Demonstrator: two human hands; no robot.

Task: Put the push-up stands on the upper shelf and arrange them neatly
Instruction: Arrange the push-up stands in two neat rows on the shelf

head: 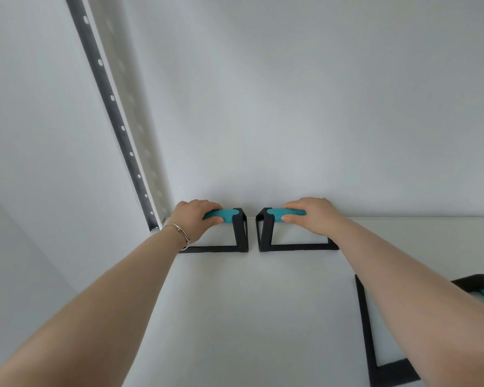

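Note:
Two black push-up stands with teal grips stand side by side at the back of the white upper shelf [249, 317], close to the wall. My left hand [197, 219] is closed around the grip of the left stand [241, 233]. My right hand [313, 216] is closed around the grip of the right stand [264, 233]. A narrow gap separates the two frames. A third stand [368, 331] sits nearer me at the right, partly hidden under my right forearm.
A black perforated shelf upright [115, 113] runs diagonally up the left side, next to the white wall [291, 107]. A bracelet [179, 230] circles my left wrist. The shelf's back edge meets the wall just behind the stands.

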